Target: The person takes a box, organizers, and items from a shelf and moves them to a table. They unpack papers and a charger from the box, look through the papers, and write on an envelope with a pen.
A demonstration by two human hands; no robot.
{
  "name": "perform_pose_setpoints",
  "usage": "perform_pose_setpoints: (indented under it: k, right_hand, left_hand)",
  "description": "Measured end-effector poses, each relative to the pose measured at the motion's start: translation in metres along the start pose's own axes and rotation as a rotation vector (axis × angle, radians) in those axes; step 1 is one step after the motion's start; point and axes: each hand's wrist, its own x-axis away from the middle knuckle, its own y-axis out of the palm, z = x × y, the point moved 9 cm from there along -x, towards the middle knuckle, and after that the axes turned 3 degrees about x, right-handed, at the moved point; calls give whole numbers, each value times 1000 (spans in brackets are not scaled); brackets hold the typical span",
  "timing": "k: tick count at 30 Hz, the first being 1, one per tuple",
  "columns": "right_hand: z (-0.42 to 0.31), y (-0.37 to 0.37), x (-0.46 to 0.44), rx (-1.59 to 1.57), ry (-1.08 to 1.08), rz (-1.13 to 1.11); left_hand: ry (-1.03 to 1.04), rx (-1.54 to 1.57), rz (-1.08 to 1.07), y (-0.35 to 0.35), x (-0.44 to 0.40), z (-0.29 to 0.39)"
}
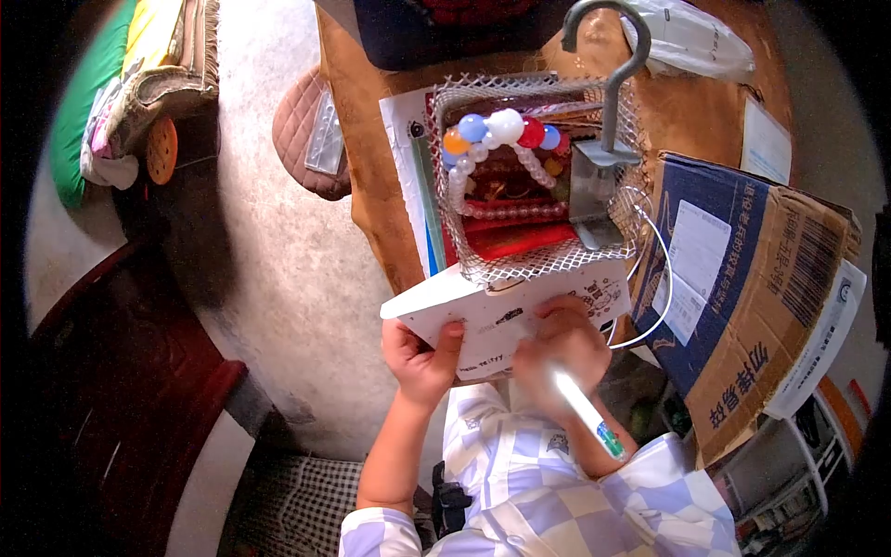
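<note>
My left hand [422, 360] pinches the left part of a white card [473, 320], its thumb lying on top. Small handwriting and doodles in dark ink mark the card. Over its right part is my right hand [561, 357], partly blurred, with fingers closed around a white pen [587, 413] that has green at its lower end. The pen's writing tip is hidden. Just beyond the card stands a metal mesh basket [538, 271], holding a beaded string [506, 127] of blue, white, red and orange beads. A grey metal hook with a clamp [608, 153] is at the basket's right side.
A brown and blue cardboard box [742, 297] stands at right, with a white cable [666, 297] beside it. On the wooden table [376, 204] lies a plastic bag [696, 42]. At left are a round brown cushion [292, 125] and a dark red wooden seat [121, 399].
</note>
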Motion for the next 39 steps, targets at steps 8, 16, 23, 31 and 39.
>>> perform_pose_setpoints:
  k: [8,16,23,31,39]
  right_hand:
    - [0,0,3,39,-4,4]
    - [-2,-5,2,36,8,43]
    - [2,-9,1,99,90,127]
    - [-1,-2,7,-22,-62,80]
    - [2,1,8,-12,-6,32]
  left_hand:
    - [-9,-14,15,0,0,2]
    - [80,-37,10,5,-6,13]
    - [49,-92,49,3,-5,14]
    - [-129,-13,6,-9,7,-5]
    - [-130,24,43,-3,7,5]
